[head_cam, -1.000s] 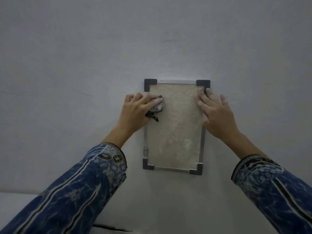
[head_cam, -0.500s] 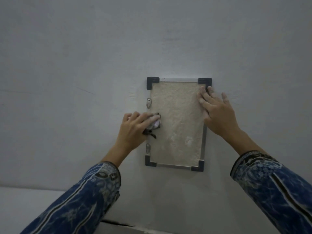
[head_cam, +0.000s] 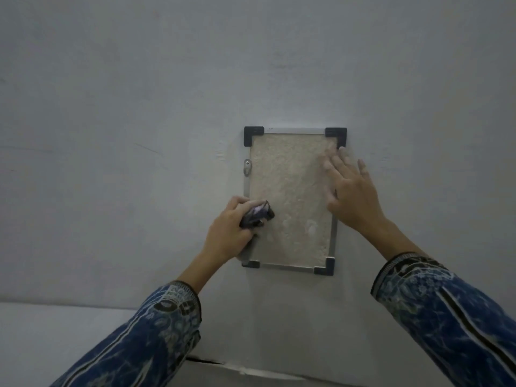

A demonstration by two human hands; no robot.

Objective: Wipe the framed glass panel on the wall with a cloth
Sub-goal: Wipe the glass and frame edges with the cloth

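Framed rectangular glass panel with black corner caps (head_cam: 290, 199) is hanging on pale grey wall (head_cam: 139, 107). Left hand (head_cam: 231, 230) is clenching small dark crumpled cloth (head_cam: 257, 214) against lower left glass. Right hand (head_cam: 353, 196), fingers spread, is pressing flat on right frame edge.

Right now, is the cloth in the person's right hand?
No: the left hand grips the cloth; the right hand lies open on the panel.

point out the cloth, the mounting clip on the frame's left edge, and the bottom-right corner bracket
cloth (head_cam: 257, 215), head view, on the bunched dark fabric showing past the left hand's fingers.
mounting clip (head_cam: 247, 167), head view, on the metal tab below its screw.
bottom-right corner bracket (head_cam: 326, 268), head view, on the dark bracket's corner.
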